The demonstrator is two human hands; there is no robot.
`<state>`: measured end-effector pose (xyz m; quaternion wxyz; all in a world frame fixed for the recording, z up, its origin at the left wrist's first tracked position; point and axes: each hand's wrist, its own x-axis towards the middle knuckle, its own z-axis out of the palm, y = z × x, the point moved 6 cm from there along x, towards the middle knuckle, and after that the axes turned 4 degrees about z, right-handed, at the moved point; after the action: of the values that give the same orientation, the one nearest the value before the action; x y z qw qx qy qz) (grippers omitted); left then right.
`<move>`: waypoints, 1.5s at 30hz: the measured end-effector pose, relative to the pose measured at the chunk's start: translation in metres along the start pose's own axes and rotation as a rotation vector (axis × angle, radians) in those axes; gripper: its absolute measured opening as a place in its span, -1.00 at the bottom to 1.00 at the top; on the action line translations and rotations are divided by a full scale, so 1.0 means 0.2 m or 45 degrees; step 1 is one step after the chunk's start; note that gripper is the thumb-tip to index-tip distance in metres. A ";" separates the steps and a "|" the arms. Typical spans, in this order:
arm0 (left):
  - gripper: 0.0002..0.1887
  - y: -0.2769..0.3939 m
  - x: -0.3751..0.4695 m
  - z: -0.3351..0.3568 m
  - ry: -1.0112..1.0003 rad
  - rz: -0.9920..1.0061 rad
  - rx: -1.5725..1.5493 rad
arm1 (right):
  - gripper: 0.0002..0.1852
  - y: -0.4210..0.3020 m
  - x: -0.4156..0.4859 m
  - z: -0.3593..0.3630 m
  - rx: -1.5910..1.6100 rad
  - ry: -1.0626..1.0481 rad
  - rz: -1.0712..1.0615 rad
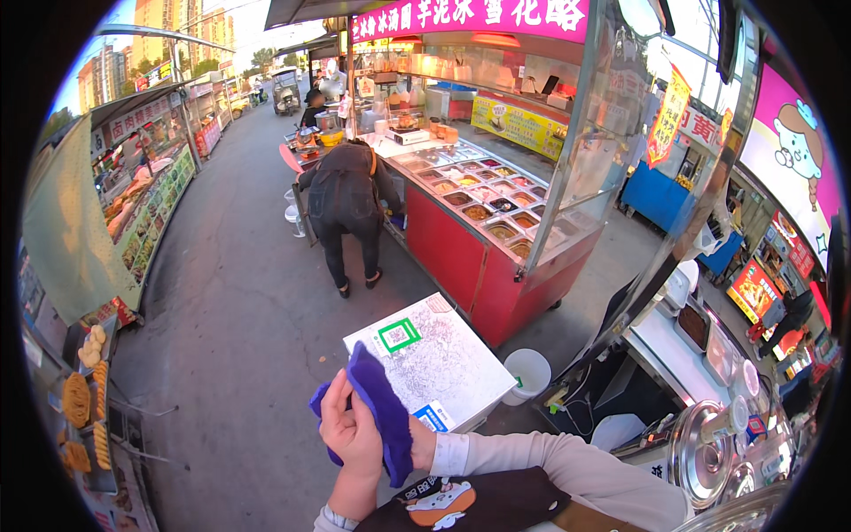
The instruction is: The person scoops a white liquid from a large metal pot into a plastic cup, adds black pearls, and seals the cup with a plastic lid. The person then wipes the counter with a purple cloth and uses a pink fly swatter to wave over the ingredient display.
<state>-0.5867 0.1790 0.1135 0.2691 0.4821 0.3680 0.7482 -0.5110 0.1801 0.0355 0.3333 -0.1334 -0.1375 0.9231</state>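
A purple cloth (380, 405) is bunched up in front of me, between my hands. My left hand (349, 422) has its fingers and thumb curled together against the cloth, which shows on both sides of it. My right hand (423, 444) comes in from the right behind the cloth, gripping it; the cloth hides its fingers. Beyond my hands stands a white box-like surface (459, 366) with grey scribble-like markings. A green-framed printed code (399, 334) and a blue printed card (432, 415) lie on it.
A red food cart (445, 246) with several topping trays stands ahead. Beside it a person (346, 199) bends down. A white bucket (527, 376) is right of the box. Metal lids (705, 452) sit at lower right. A snack rack (93, 419) stands at left.
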 end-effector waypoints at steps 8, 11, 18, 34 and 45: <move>-0.08 0.07 0.01 -0.04 -0.289 0.113 0.379 | -0.37 -0.20 -0.13 0.14 -0.592 -0.109 -0.269; 0.10 0.09 -0.04 0.05 -0.300 -0.068 -0.119 | -0.45 -0.17 -0.12 0.17 -0.600 0.140 -0.203; -0.43 -0.09 -0.11 -0.23 0.129 -0.428 -0.226 | -0.57 0.08 0.09 0.14 -0.137 0.427 -0.146; -0.71 -0.09 -0.21 -1.34 0.152 -0.262 0.570 | -0.39 0.64 0.38 0.25 -1.240 -0.481 0.376; -0.44 -0.37 -0.43 -1.16 -0.855 -0.508 1.559 | -0.58 1.05 0.75 -0.33 -0.071 0.394 0.823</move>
<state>-0.7629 0.0897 -0.0533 0.1808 0.6736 0.6995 0.1561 -0.7216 0.1333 -0.1210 0.0374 -0.3172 -0.0611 0.9456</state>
